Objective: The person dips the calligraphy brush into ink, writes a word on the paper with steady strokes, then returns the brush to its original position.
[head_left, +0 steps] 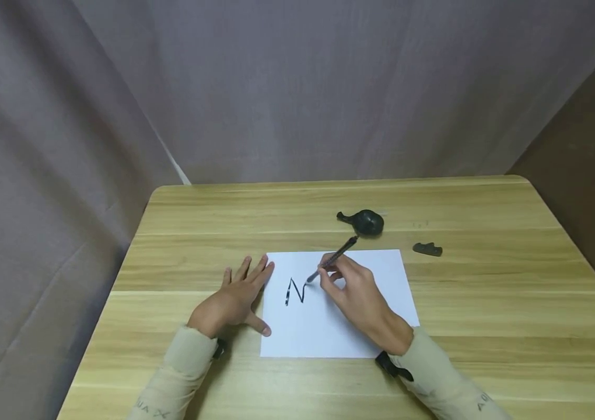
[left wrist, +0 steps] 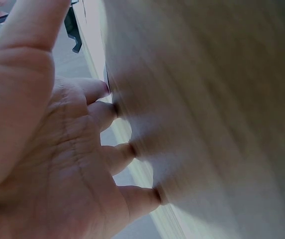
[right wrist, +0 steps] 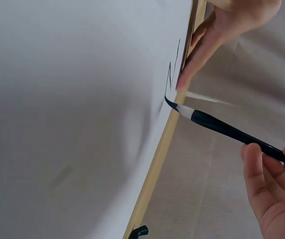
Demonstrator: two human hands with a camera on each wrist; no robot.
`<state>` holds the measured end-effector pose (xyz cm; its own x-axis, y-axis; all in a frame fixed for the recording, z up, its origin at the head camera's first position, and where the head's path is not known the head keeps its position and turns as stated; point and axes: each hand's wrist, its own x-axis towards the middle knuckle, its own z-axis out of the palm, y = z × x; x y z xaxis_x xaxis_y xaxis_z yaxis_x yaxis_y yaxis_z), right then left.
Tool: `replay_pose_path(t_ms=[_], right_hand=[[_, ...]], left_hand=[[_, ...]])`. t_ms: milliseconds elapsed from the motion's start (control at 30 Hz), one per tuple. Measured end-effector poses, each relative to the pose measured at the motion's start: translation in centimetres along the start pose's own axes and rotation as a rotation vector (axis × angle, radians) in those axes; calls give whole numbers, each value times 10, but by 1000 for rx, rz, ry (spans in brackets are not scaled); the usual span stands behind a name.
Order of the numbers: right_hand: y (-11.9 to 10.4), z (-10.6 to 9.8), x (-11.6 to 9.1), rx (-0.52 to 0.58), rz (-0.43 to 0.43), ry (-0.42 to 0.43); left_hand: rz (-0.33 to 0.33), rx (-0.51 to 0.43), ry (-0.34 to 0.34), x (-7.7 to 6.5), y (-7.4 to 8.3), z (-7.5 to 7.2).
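My right hand [head_left: 363, 294] pinches a dark-handled calligraphy brush [head_left: 340, 251] between thumb and fingers. In the right wrist view the brush [right wrist: 227, 129] has a white upper tuft and a black, bent tip [right wrist: 171, 103] touching the paper. The white sheet of paper [head_left: 329, 335] lies flat on the table. On its left half stand black strokes [head_left: 297, 291] shaped like an N, and the tip is at the upper end of the last one. My left hand [head_left: 234, 300] rests with spread fingers at the paper's left edge; its fingertips press down in the left wrist view.
Behind the paper sits a glossy black, rounded dish-like object [head_left: 368, 223] with a short stem pointing left. A small dark piece with a notched top [head_left: 427, 249] lies to the right of the sheet. The wooden table [head_left: 513, 280] backs onto a grey curtain [head_left: 297, 87].
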<state>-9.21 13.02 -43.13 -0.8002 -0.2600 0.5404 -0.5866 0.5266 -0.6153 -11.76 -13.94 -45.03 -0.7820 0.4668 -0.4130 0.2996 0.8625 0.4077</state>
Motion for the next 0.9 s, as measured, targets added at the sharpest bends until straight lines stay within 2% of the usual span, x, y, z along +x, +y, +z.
replay_pose_path(t_ms=[233, 467, 700, 900], right_hand=[[4, 3, 8, -11, 6, 11], [1, -9, 5, -29, -3, 79], [1, -19, 7, -26, -10, 92], [3, -22, 3, -35, -9, 108]], left_hand=[[-5, -3, 10, -3, -3, -2], [29, -24, 8, -3, 1, 3], [14, -17, 26, -3, 1, -1], [16, -4, 16, 0, -1, 1]])
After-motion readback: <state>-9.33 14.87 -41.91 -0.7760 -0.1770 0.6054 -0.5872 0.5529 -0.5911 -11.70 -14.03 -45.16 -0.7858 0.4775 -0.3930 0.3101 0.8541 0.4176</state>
